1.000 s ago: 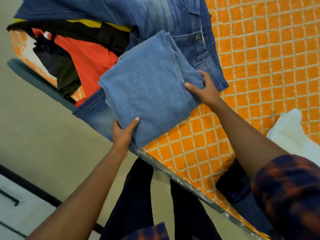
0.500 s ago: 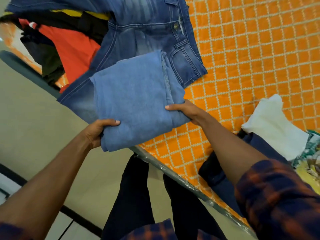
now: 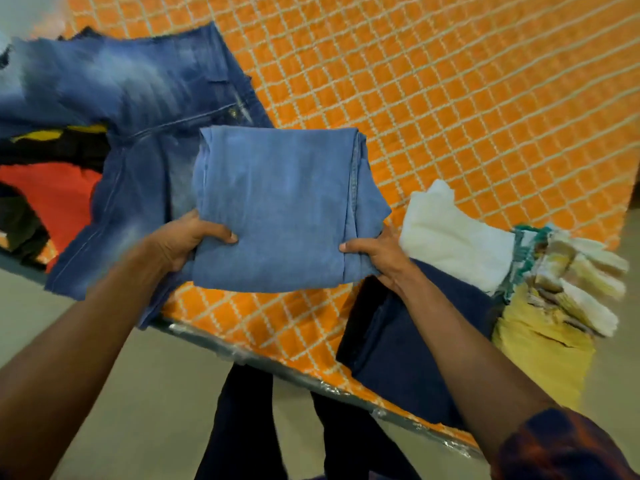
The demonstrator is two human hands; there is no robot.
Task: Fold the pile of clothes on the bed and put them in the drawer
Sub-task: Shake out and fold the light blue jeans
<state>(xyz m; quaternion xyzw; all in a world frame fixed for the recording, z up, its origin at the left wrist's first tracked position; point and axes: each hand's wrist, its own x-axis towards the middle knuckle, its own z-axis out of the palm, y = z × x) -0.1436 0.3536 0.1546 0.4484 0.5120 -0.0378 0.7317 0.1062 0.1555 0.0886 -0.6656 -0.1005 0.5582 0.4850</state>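
Now further right than earlier, over bed [image 3: 450, 98], mostly off darker jeans [image 3: 138, 109], near folded stack [image 3: 450, 237]. Folded light jeans [image 3: 284, 209] above near bed edge, pinched each side by left hand [image 3: 183, 240] and right hand [image 3: 377, 254], thumbs on top. Keep pinches level, layers squared, while carrying.

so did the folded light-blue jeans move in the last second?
Yes. The folded light-blue jeans have shifted right along the bed edge, away from the spread darker jeans and nearly up to the white folded cloth.
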